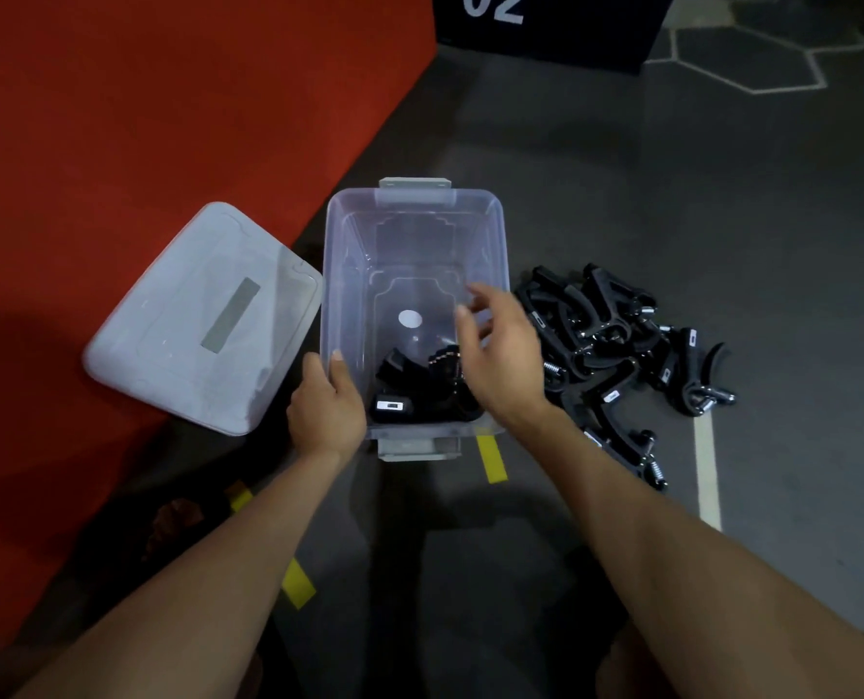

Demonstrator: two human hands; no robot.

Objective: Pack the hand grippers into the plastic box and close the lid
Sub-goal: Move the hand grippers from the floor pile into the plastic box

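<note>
A clear plastic box (415, 209) stands open on the grey floor in front of me. Black hand grippers (420, 391) lie in its near end. My left hand (326, 406) grips the box's near left rim, thumb inside the wall. My right hand (503, 350) hovers over the box's near right corner with fingers spread and nothing in it. A pile of several black hand grippers (616, 345) lies on the floor just right of the box. The translucent lid (203, 320) rests flat to the left, partly on the red mat.
A red mat (142, 118) covers the floor on the left. A dark block marked with white digits (546, 27) stands at the far back. Yellow tape strips (490, 459) and a white line (707, 471) mark the grey floor nearby.
</note>
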